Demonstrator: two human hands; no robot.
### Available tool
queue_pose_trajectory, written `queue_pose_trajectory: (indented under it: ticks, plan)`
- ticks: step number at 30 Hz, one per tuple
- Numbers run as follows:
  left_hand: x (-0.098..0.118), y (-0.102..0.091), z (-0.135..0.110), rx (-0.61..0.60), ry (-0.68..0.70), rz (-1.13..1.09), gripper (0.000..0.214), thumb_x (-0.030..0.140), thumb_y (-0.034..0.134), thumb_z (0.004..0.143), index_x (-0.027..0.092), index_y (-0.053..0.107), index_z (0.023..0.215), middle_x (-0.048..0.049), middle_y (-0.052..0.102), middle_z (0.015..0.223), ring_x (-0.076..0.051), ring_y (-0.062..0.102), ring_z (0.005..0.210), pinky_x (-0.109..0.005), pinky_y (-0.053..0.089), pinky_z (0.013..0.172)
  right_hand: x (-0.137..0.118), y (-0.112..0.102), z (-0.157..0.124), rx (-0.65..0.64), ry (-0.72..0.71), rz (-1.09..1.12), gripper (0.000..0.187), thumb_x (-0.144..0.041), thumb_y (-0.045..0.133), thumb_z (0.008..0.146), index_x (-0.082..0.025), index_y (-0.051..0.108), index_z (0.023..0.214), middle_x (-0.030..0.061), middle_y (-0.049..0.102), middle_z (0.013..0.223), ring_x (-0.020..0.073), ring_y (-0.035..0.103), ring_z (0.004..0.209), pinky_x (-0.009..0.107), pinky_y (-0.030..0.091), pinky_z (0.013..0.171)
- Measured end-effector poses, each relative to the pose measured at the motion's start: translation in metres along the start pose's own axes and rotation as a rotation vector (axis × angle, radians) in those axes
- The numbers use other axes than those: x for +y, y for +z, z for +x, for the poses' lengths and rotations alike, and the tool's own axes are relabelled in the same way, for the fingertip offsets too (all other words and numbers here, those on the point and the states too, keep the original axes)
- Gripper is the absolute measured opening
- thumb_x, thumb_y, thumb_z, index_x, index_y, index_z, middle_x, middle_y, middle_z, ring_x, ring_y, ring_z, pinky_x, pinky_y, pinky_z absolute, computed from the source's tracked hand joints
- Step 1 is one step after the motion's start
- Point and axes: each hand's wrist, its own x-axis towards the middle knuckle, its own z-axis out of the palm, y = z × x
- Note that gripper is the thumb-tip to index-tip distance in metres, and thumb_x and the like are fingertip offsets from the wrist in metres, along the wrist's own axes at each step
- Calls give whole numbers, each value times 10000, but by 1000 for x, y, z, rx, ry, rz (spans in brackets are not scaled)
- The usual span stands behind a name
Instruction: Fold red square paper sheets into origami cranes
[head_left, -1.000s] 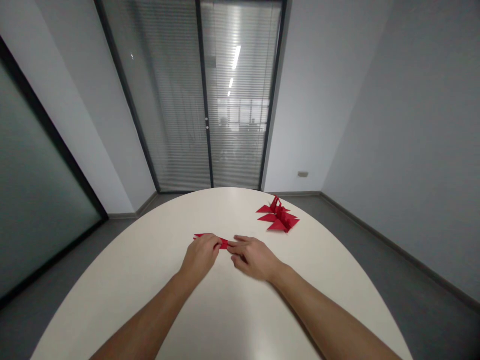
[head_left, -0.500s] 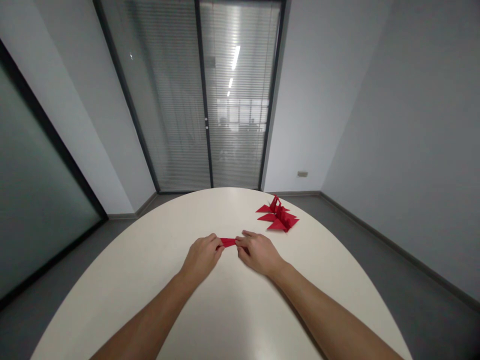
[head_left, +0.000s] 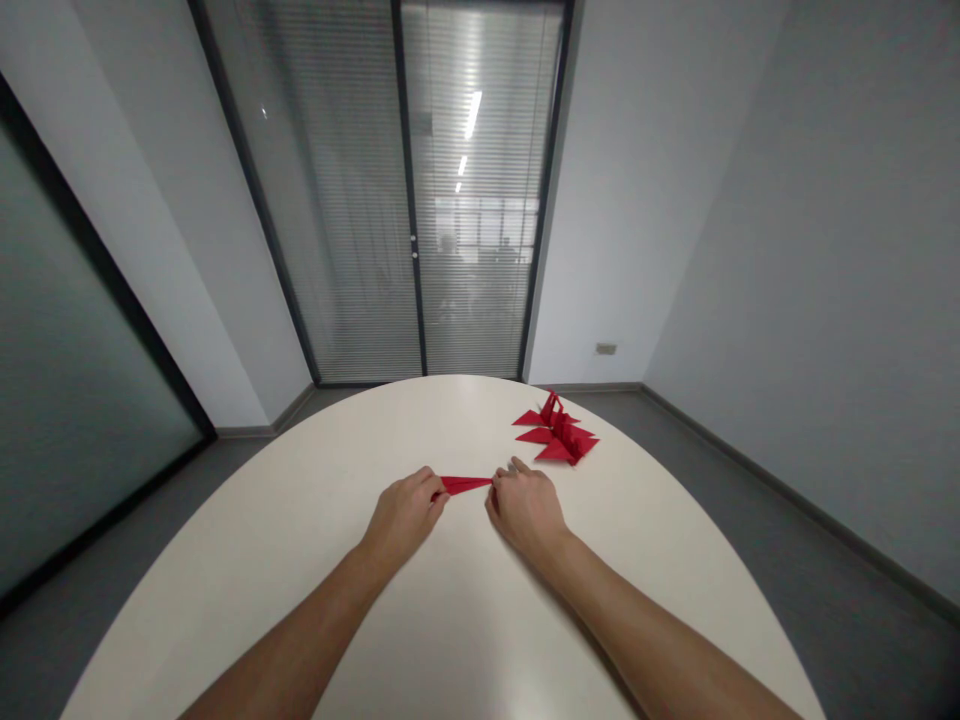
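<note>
A narrow piece of folded red paper [head_left: 466,485] stretches between my two hands, tapering to a point at its right end. My left hand [head_left: 409,505] is closed on the wide left end, its thumb and fingers hiding part of the paper. At the tip, the fingers of my right hand [head_left: 527,505] are pinched on the paper, with one finger lifted. Just beyond my right hand, several red origami cranes [head_left: 559,435] stand close together, their wings overlapping.
Both forearms rest over a round cream table [head_left: 450,620]. Behind its far edge are a glass door with blinds [head_left: 480,300] and a white wall with a socket [head_left: 606,349]. Grey floor shows around the table.
My right hand has slid a little to the right along the folded paper toward its tip, so more red shows between the hands. My left hand stays in place.
</note>
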Motion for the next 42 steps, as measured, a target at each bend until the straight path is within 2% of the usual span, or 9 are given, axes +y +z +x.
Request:
queue_pose_trajectory:
  ticks: [3,5,8,11,14,21,27,37,42]
  plan:
    - [0,0,0,-3,-5,-4,171,227,525,967,202,665,873,-25,667,939,-172,650,842,-271,445,738,0,-1,0,18,49,-7,246,-160,496,910,-74,725,890,244,712,969,367,615,1057,459,492,837]
    - [0,-1,0,-8,-6,-4,167,227,526,966,205,665,877,-24,669,944,-172,650,844,-268,446,739,0,1,0,80,21,30,304,-172,490,921,-56,689,1120,259,658,1217,358,573,1180,480,457,958]
    - [-1,-2,0,-8,-1,-15,155,228,529,965,212,668,897,-22,672,946,-170,653,849,-265,453,750,-1,9,-3,115,-185,145,501,-256,448,977,-94,466,1451,181,453,1520,306,395,1412,474,316,1147]
    - [-2,-2,1,-1,-1,-37,157,231,528,965,220,671,900,-21,673,950,-167,655,861,-260,459,761,0,17,-5,-40,-338,272,578,-415,408,1011,-146,375,1522,140,372,1580,299,305,1474,506,255,1184]
    - [-3,0,1,8,4,-44,164,228,526,963,220,675,895,-23,673,944,-167,652,847,-263,460,749,3,19,-5,-122,-296,315,546,-420,387,1019,-162,413,1500,139,422,1551,315,346,1453,540,246,1175]
    - [-5,4,2,14,139,-108,140,254,567,951,239,705,965,-23,692,936,-179,644,859,-285,458,785,9,15,3,58,-235,274,234,-299,529,974,-202,713,1083,86,733,1144,243,606,1169,450,302,1115]
    - [-6,6,1,6,150,-157,166,267,538,969,225,698,970,-32,703,948,-176,647,862,-283,469,778,13,19,7,83,-288,339,187,-278,587,953,-223,762,987,56,762,1023,200,673,990,312,427,931]
    - [0,1,2,12,124,-189,220,286,504,982,232,712,935,-37,710,945,-177,661,884,-284,498,826,14,19,7,70,-259,384,237,-257,523,982,-203,754,975,68,763,968,200,671,933,293,449,861]
    - [0,4,1,47,154,-182,183,211,516,968,201,693,923,-63,709,1148,-209,639,1062,-350,482,961,14,19,6,63,-250,438,220,-230,525,977,-207,744,980,59,759,966,196,666,947,280,452,846]
